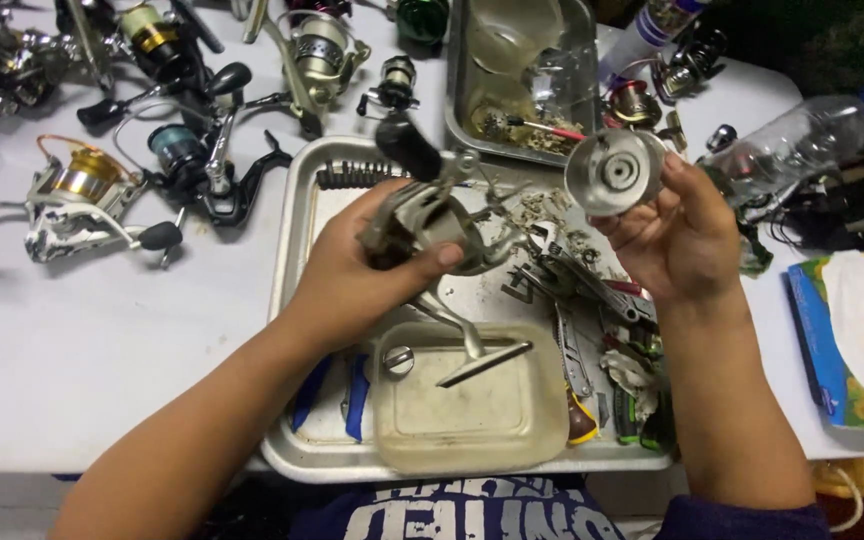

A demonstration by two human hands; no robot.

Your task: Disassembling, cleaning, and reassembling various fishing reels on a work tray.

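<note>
Fishing-reel body (422,222), grey metal, held above a metal tray (292,250) near its upper middle; its black handle knob (407,147) points up and away, and its foot (482,362) hangs down over a shallow translucent plastic dish (472,425) lying at the tray's near edge. The left hand (362,270) wraps around the body from the left, thumb laid across the front, fingers closed on it. The right hand (677,235) is raised to the right of the body, apart from it, and grips a round silver spool (614,170) by its rim between thumb and fingertips, the spool's flat face with its central hub turned toward the camera.

In the dish lies a single round screw-headed part (398,360). The tray's right half carries a heap of small tools (582,290), among them pliers and wrench-like pieces, with grit and small fragments scattered about them. A second, deeper metal pan (577,60) stands beyond the tray and holds a red-handled tool. Several complete spinning reels (192,150) lie on the white table (82,350) to the left. On the right lie a clear plastic bottle (802,140) with a blue cap and a blue tissue box (852,340).
</note>
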